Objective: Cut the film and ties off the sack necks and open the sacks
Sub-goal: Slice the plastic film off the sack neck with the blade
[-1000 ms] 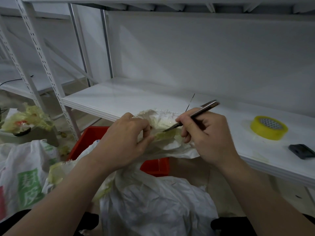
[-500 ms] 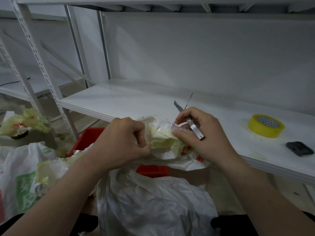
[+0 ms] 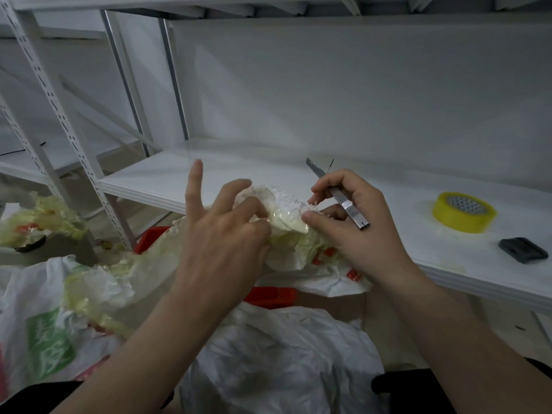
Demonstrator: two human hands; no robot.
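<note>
A white sack (image 3: 277, 363) stands in front of me, its bunched neck (image 3: 286, 213) wrapped in yellowish clear film. My left hand (image 3: 221, 234) is at the left side of the neck, index finger raised straight, the other fingers half spread and touching the film. My right hand (image 3: 358, 231) pinches the film at the neck's right side between thumb and fingertips. It also holds a slim metal knife (image 3: 337, 195), whose blade points up and away from the sack.
A white shelf (image 3: 209, 180) runs behind the sack, carrying a yellow tape roll (image 3: 463, 212) and a small dark object (image 3: 524, 249). A red crate (image 3: 268, 297) sits behind the sack. Another printed sack (image 3: 38, 324) and loose film scraps (image 3: 38, 216) lie at left.
The right hand turned the knife from cutting at the neck to blade-up and now pinches the film. The left hand loosened its grip, index finger lifting.
</note>
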